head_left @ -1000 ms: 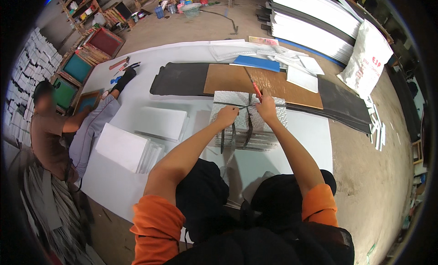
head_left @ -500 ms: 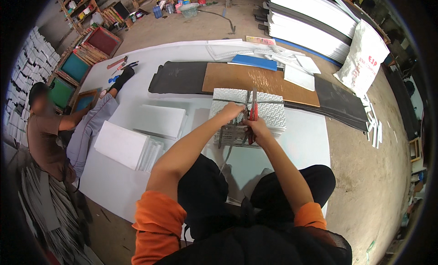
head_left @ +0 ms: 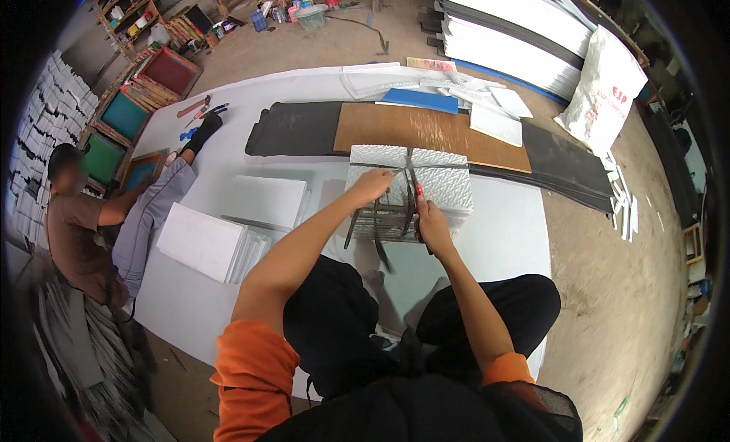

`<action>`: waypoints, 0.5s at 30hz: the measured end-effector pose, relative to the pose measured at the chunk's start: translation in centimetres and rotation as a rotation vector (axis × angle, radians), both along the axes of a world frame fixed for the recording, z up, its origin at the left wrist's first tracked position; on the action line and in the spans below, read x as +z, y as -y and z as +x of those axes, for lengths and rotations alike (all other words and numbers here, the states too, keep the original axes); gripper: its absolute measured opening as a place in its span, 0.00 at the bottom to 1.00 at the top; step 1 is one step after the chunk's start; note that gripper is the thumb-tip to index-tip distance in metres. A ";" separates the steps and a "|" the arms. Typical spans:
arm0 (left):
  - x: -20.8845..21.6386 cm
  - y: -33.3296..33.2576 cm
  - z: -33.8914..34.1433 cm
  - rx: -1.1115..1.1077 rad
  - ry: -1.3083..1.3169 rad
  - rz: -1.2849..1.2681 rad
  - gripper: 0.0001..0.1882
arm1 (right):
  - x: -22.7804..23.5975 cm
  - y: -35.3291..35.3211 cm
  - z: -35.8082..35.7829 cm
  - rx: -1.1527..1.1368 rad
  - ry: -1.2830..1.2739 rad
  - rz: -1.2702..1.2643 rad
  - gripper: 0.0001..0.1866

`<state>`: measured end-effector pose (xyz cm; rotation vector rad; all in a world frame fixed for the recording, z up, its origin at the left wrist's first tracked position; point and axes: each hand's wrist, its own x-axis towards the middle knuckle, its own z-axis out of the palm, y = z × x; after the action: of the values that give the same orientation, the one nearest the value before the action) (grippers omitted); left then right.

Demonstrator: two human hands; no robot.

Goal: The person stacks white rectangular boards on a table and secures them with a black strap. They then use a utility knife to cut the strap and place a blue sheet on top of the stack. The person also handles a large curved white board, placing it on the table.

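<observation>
Bundle of white textured sheets sits mid-pic on a big white board, in front of the person's knees, tied crosswise w/ black strap. L hand is over the bundle's top, L side, fingers closed on the strap nr the crossing; loose strap ends hang down the near side. R hand is at the near edge, R of centre, fingers wrapped round red-handled scissors, tips pointing away, up by the crossing; can't tell if blades are apart. Just behind: brown panel on long dark sheets, then a blue piece & white offcuts. To the L, two white stacks side by side. Far L, co-worker sits at the board's edge, legs on it. Upper R, white sack next to piled sheets.
</observation>
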<state>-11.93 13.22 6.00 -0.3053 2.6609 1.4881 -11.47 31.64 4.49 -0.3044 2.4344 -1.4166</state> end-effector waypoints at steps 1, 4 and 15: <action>0.4 0.4 0.2 -0.033 0.004 0.003 0.20 | 0.1 0.0 0.2 0.019 -0.066 0.090 0.24; 0.6 1.4 0.8 -0.079 -0.003 0.002 0.20 | 0.7 0.8 1.4 0.035 -0.182 0.134 0.26; -0.4 0.2 1.6 -0.040 -0.127 -0.071 0.19 | 0.7 2.9 1.0 0.098 -0.060 0.185 0.23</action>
<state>-10.37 12.98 5.56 -0.1668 2.8047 1.4503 -10.46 28.69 5.20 -0.4216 2.5387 -1.1477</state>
